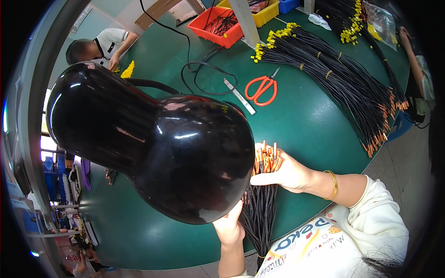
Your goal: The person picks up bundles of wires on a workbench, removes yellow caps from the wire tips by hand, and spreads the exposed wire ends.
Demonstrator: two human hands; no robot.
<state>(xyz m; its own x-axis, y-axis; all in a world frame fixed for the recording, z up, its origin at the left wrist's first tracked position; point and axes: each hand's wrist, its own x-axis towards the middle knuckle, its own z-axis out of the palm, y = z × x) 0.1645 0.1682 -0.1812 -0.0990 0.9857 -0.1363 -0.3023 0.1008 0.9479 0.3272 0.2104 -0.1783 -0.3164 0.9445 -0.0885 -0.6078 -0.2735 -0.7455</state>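
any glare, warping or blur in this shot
Head view: bright glare streaks on the black hood; head view: fisheye bows the table edge and the corners go black; head view: right hand looks fairly sharp.

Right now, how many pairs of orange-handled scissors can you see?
1: the orange-handled scissors, right of the slim white tool. The glossy black rounded object might hide more.

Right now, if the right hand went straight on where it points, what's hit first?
Likely the glossy black rounded hood, first in line left of the right hand. Depth is unclear: the hood may sit higher, letting the hand and its bundle of black copper-tipped cables pass underneath.
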